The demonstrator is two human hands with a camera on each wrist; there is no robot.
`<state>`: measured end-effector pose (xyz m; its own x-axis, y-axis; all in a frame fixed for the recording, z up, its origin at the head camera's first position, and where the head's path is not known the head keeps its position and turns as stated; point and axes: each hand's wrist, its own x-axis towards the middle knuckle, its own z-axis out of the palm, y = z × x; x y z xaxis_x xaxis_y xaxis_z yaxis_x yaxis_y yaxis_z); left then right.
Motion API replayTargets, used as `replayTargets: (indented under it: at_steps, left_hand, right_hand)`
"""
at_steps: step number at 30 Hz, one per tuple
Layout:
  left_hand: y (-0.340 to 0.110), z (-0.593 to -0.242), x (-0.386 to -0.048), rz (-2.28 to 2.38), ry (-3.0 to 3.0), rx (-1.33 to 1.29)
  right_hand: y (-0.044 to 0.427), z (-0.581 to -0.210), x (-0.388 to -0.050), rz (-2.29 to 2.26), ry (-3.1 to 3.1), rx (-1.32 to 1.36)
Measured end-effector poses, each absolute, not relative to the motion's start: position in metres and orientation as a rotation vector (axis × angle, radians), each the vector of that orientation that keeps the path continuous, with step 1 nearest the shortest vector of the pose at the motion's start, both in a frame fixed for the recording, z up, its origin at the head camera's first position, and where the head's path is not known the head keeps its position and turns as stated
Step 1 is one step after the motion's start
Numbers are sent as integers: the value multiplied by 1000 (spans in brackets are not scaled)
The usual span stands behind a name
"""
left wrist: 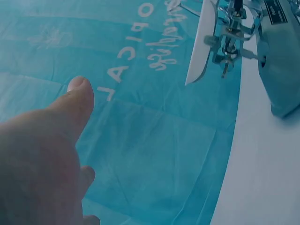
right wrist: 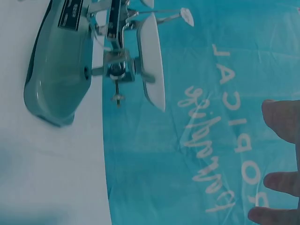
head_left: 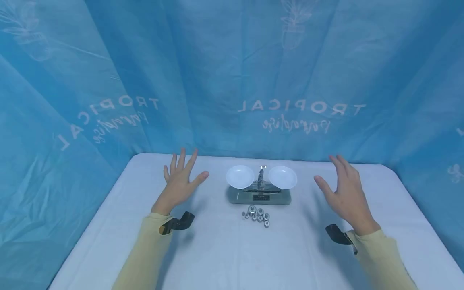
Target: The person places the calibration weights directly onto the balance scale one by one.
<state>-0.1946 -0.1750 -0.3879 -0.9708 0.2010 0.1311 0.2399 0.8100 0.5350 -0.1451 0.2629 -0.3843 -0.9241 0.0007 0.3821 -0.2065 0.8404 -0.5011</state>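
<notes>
A green balance scale [head_left: 243,196] stands near the table's back edge, with a white pan [head_left: 240,176] on its left and another white pan [head_left: 282,177] on its right. Several small metal weights [head_left: 260,217] are grouped in front of its base. To the left of the scale my left hand [head_left: 178,185] is raised with fingers spread, holding nothing. On the other side, my right hand [head_left: 348,195] hovers with thumb and fingers apart, also holding nothing. The left wrist view shows the left hand [left wrist: 44,154] apart from the scale [left wrist: 281,70]; the right wrist view shows fingertips [right wrist: 281,183] and the scale [right wrist: 63,70].
A white-covered table [head_left: 217,257] extends under both forearms. Behind it and at both sides hangs a blue curtain [head_left: 217,80] with white lettering. Each wrist carries a black device, one on the left [head_left: 183,221] and one on the right [head_left: 338,234].
</notes>
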Motion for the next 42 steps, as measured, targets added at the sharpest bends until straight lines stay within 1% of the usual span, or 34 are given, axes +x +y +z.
replayTargets:
  at_steps: [7,11,19,27,34,39,42]
  left_hand:
    - [-163,-397,-190,-965,-2895,-319]
    - [-156,-401,-191,-1052,-2847,-343]
    - [-146,-422,-191,-1154,-2871,-331]
    - [-137,-435,-189,-1235,-2917,-329]
    - [-134,-441,-190,-1345,-2885,-352]
    - [-131,-448,-192,-1468,-2849,-400]
    - [-129,-454,-192,-1571,-2842,-385]
  right_hand:
    - [252,-390,-139,826,-2639,130]
    - [248,-393,-137,855,-2594,130]
    - [239,-394,-130,917,-2550,123]
    - [227,-399,-123,943,-2509,125]
    - [213,-407,-121,1007,-2502,203]
    - [201,-415,-120,984,-2514,286]
    - [195,-421,-117,954,-2550,337]
